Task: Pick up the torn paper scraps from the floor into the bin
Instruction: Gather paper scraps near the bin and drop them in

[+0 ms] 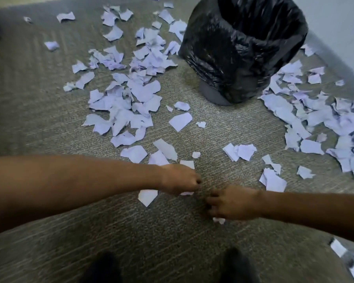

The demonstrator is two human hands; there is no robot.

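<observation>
Hands (180,181) low, pale torn scraps (129,94) scattered

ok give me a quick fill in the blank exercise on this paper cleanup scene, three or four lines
1. The round bin is lined with a shiny plastic bag coloured ____.
2. The torn pale lilac paper scraps lie scattered over a grey ____.
3. Both the left hand and the right hand are low at the floor, ____ the bin's opening.
4. The number of scraps seen inside the bin is ____.

Missing words: black; carpet; away from; none
</observation>
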